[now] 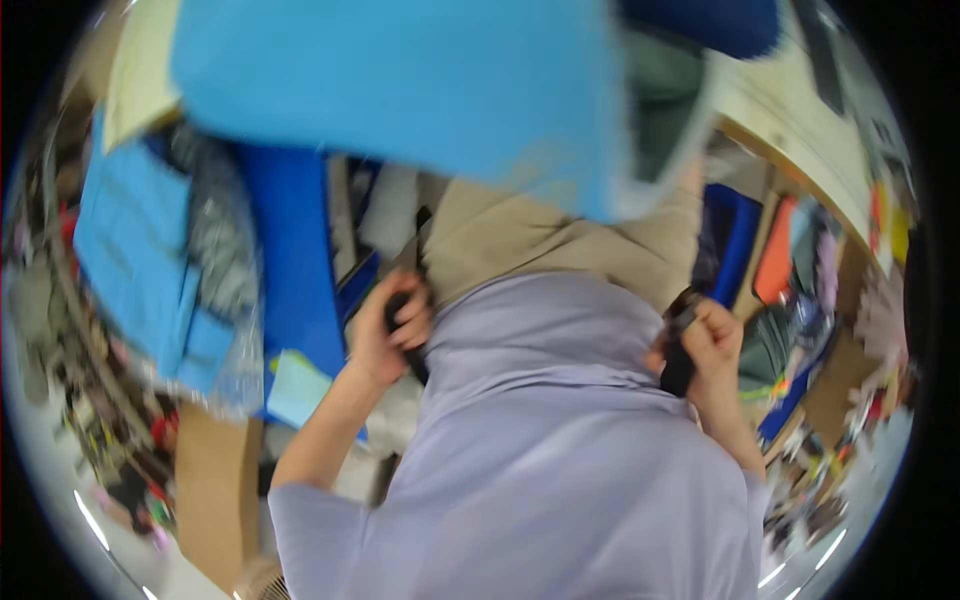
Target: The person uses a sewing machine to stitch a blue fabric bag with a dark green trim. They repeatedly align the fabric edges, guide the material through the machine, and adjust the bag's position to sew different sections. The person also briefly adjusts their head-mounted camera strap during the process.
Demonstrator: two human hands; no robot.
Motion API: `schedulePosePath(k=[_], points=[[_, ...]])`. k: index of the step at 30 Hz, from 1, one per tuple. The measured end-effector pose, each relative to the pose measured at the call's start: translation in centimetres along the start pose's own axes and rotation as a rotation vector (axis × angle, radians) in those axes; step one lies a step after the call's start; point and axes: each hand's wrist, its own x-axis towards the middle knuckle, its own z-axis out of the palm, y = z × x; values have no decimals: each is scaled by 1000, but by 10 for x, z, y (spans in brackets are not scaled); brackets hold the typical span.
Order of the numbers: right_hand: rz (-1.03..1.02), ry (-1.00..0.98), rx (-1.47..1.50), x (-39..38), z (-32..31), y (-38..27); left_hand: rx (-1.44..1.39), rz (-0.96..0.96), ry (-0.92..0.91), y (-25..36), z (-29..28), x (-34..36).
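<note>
My left hand (376, 335) is closed around a black strap-like piece (400, 306) beside my waist. My right hand (716, 345) grips another black strap-like piece (679, 366) at the other side of my waist. Motion blur hides how the two pieces run and whether they join. Between the hands are my pale lilac shirt and beige trousers. Beyond my lap, a light blue sheet of fabric (400, 90) fills the upper middle, with dark green fabric (665, 100) along its right edge.
On the left, folded light blue fabric (135, 250) in clear plastic lies by a blue bin (290, 270). A cardboard box (215, 490) stands below it. At the right are a pale tabletop (800, 130), an orange piece (776, 250) and bagged dark green fabric (765, 350).
</note>
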Motion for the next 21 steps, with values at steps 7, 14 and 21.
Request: schedulePosePath(k=[7,14,21], points=[[-444,-38,717,-127,-95,-51,73,-602,220,2,-144,-29],[-1052,190,992,-272,-107,-44,558,-366,312,59,-98,47],[-1294,433,797,-401,-139,-85,819,-200,106,83,-9,109]])
